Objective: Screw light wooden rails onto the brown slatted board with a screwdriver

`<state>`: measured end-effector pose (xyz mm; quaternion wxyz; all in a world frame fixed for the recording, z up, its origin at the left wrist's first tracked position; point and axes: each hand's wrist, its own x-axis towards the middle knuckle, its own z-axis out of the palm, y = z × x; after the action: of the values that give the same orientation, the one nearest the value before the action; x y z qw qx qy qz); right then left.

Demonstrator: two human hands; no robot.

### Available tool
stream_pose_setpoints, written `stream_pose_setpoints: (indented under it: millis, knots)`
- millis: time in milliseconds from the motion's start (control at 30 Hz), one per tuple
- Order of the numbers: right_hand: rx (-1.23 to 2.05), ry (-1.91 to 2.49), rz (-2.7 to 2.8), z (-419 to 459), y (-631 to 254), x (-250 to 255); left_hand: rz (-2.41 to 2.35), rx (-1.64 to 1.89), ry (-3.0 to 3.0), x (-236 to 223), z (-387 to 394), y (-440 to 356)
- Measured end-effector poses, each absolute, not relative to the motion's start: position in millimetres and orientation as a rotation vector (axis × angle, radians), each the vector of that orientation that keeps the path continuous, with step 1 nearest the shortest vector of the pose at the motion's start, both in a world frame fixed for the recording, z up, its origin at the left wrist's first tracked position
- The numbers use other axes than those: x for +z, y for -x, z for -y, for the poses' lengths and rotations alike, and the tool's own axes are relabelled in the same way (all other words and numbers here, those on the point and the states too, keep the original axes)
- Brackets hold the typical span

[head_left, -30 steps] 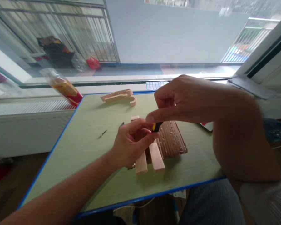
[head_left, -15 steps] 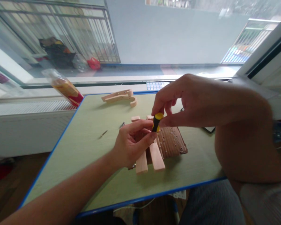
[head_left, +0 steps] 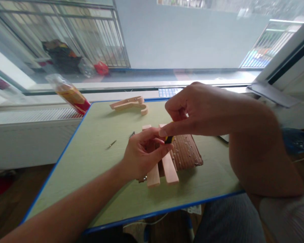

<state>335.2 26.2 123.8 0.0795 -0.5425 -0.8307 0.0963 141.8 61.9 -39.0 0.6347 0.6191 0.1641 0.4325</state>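
Observation:
A stubby yellow-and-black screwdriver (head_left: pixel 169 139) stands roughly upright over two pale wooden strips, mostly covered by my hands. My right hand (head_left: pixel 192 111) grips the handle's top from above, thumb stretched across it. Lower down, my left hand (head_left: pixel 142 150) has thumb and fingers closed around the screwdriver's lower part; its tip is hidden. The left wooden strip (head_left: pixel 153 176) and the right wooden strip (head_left: pixel 170 170) lie side by side beneath, on a brown corrugated cardboard piece (head_left: pixel 184 152) dotted with small holes.
On the green table (head_left: pixel 91 152) lie a thin metal piece (head_left: pixel 111 144) and a small dark item (head_left: pixel 132 134). Curved wooden parts (head_left: pixel 129 104) rest near the back edge. A bottle (head_left: pixel 72 96) leans at the table's left corner, and a flat dark-edged object (head_left: pixel 224 138) is partly behind my right arm.
My right hand has turned and shifted slightly left over the screwdriver, covering more of its handle. The left hand and the wooden strips have stayed put.

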Motion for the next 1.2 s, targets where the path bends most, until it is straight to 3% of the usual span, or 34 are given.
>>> stream_pose_setpoints:
  millis: [367, 1200]
  knots:
    - [0.513, 1.422, 2.517, -17, -345, 133, -0.405, 0.965, -1.459, -36, -61, -139]
    - [0.332, 1.518, 2.506, -27, -340, 125, -0.386, 1.008, -1.545, -38, -63, -139]
